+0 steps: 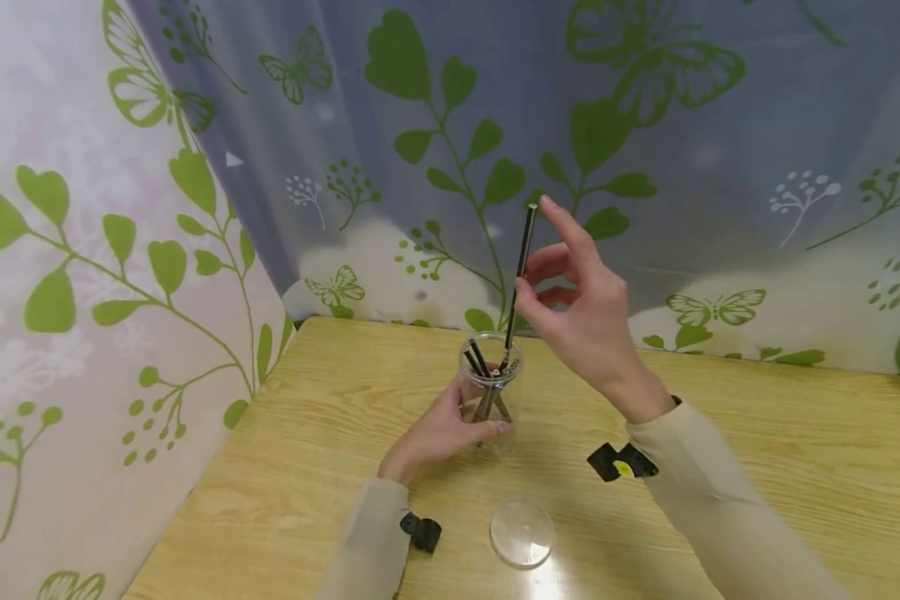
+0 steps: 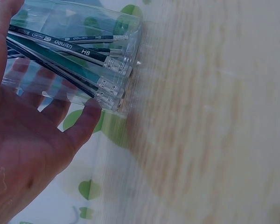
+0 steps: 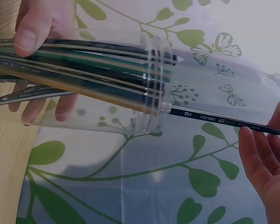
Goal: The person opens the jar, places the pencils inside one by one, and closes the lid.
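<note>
My left hand point(image 1: 446, 429) grips a clear round jar point(image 1: 516, 400) from the left, thumb at the front and fingers behind. Several dark pencils point(image 3: 93, 70) lean inside it, along with one yellowish pencil point(image 3: 74, 85). Metal-capped ends of some point(image 2: 109, 88) rest near the jar's bottom in the left wrist view. Above the jar, my right hand point(image 1: 588, 321) pinches a dark HB pencil point(image 1: 522, 258) between thumb and fingers, index finger raised near its top. That pencil stands nearly upright, its metal-capped lower end point(image 3: 166, 108) right at the jar's mouth.
A clear round lid point(image 1: 522, 533) lies on the wood-grain table point(image 1: 307, 500) in front of the jar. Behind the table hangs a curtain point(image 1: 435, 275) with green leaves and butterflies, and a similar cloth point(image 1: 97, 358) covers the left side.
</note>
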`<act>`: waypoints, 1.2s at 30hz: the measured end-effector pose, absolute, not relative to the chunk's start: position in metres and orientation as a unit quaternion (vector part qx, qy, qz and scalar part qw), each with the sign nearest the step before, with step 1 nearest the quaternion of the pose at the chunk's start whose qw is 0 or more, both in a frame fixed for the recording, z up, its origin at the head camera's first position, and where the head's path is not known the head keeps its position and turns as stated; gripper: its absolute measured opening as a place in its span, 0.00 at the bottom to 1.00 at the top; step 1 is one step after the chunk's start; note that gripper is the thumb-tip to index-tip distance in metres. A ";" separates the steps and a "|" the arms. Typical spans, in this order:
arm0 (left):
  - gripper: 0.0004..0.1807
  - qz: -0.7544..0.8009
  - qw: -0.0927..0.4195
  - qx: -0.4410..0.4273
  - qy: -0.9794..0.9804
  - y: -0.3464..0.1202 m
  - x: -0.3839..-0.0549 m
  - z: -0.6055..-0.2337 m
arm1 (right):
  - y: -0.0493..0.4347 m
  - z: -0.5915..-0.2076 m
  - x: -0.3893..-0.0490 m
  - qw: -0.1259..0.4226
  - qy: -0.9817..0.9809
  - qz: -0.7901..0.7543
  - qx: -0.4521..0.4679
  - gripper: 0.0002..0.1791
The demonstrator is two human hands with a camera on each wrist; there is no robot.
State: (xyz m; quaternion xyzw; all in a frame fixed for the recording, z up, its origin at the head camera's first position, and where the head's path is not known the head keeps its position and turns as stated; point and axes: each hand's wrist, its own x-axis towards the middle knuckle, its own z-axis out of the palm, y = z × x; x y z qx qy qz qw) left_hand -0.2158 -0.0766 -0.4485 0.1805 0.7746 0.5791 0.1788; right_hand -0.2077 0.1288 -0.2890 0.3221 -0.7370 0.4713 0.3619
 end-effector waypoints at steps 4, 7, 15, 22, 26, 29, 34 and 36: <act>0.45 0.579 0.182 0.176 0.775 -0.077 -0.215 -0.448 | 0.127 -0.294 -0.212 0.350 -0.744 0.462 0.333 0.41; 0.46 0.579 0.186 0.170 0.775 -0.077 -0.214 -0.447 | 0.125 -0.298 -0.215 0.343 -0.748 0.458 0.337 0.41; 0.44 0.579 0.180 0.177 0.775 -0.077 -0.214 -0.447 | 0.123 -0.312 -0.217 0.316 -0.772 0.432 0.344 0.40; 0.42 0.578 0.181 0.176 0.776 -0.077 -0.215 -0.448 | 0.121 -0.326 -0.215 0.300 -0.796 0.404 0.338 0.37; 0.44 0.578 0.184 0.172 0.777 -0.077 -0.215 -0.449 | 0.120 -0.331 -0.216 0.288 -0.806 0.392 0.336 0.34; 0.45 0.575 0.185 0.169 0.779 -0.077 -0.215 -0.449 | 0.120 -0.334 -0.217 0.264 -0.816 0.391 0.333 0.31; 0.46 0.577 0.186 0.169 0.777 -0.077 -0.215 -0.449 | 0.120 -0.338 -0.217 0.221 -0.837 0.381 0.324 0.28; 0.47 0.579 0.188 0.168 0.775 -0.077 -0.215 -0.450 | 0.119 -0.339 -0.217 0.212 -0.842 0.377 0.321 0.28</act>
